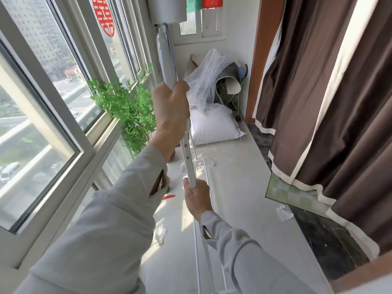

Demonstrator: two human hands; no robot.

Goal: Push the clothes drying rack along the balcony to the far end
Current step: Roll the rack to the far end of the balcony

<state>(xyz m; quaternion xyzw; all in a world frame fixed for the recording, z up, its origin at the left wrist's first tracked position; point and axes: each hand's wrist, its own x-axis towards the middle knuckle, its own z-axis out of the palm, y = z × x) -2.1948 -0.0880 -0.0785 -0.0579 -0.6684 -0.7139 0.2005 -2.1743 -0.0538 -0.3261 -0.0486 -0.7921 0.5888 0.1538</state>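
The rack [187,151], a white frame standing on the balcony floor [239,187] between the windows [48,85] and the curtains [318,102], is held by its upright pole in both hands. The left hand [171,111] is wrapped in a closed grip high on the pole, and the right hand [197,198] is clamped on it lower down. A plant [129,109], a pillow [214,126] and plastic sheeting [207,75] are seen at the far end.
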